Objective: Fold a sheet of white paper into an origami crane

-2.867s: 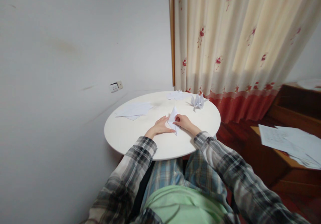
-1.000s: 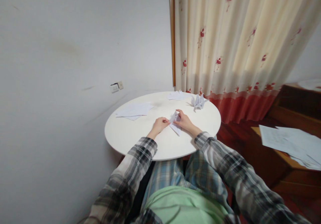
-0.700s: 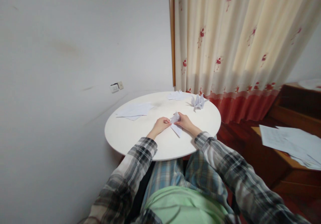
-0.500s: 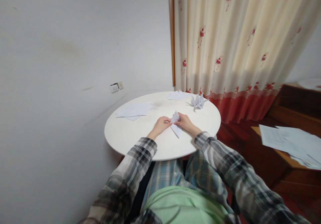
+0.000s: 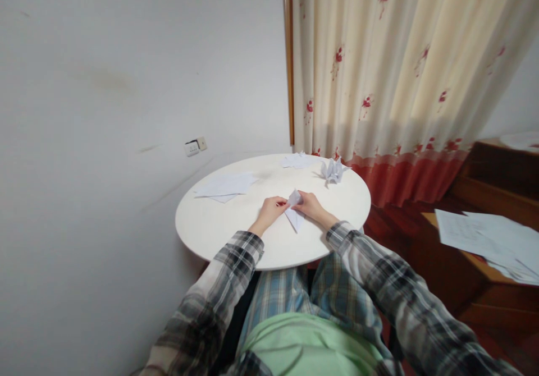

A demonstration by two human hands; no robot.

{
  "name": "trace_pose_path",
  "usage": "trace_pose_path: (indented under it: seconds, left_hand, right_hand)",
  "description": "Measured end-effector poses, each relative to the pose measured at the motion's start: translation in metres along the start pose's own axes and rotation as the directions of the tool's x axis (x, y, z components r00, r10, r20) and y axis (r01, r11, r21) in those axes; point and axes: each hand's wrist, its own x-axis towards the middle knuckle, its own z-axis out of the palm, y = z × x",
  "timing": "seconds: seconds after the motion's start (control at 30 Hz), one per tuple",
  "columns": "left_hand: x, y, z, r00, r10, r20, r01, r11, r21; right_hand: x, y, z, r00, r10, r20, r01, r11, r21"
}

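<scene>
Between my two hands is a small folded piece of white paper (image 5: 295, 221), with one narrow point aimed toward me and another part standing up at the far side. My left hand (image 5: 272, 212) pinches its left edge, fingers closed. From the right, my right hand (image 5: 312, 206) grips the upper part between thumb and fingers. The finer folds are too small to make out. Both hands are just above the white round table (image 5: 236, 235).
Flat white sheets (image 5: 227, 185) lie on the table's left side. Smaller paper pieces (image 5: 295, 160) are at the far edge, beside a cluster of folded paper shapes (image 5: 332, 171). More papers (image 5: 492, 241) rest on a wooden cabinet (image 5: 458, 269) at right. A wall (image 5: 126, 196) borders the left.
The lower point of the folded paper has swung slightly to the left. Both hands keep hold of it with only small finger shifts.
</scene>
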Motion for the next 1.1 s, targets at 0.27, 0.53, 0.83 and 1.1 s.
trace_pose_path:
  seconds: [0.27,0.53,0.83,1.1]
  left_hand:
    - [-0.001,0.011,0.001,0.999,-0.034,-0.029,0.034,0.999,-0.019]
    - [-0.001,0.022,0.003,0.991,0.007,-0.137,-0.011,1.000,-0.024]
    - [-0.003,0.030,0.003,0.961,0.138,-0.238,-0.140,0.990,0.008]
    - [-0.005,0.034,0.002,0.937,0.210,-0.278,-0.211,0.977,0.025]
  right_hand:
    - [-0.002,0.000,0.001,0.999,-0.047,0.006,0.047,0.999,0.003]
    - [-0.002,0.001,0.003,0.998,-0.067,0.004,0.067,0.998,-0.011]
    - [0.000,0.003,0.006,0.996,-0.087,0.016,0.087,0.996,-0.015]
    - [0.001,0.005,0.008,0.996,-0.092,0.002,0.092,0.996,-0.017]
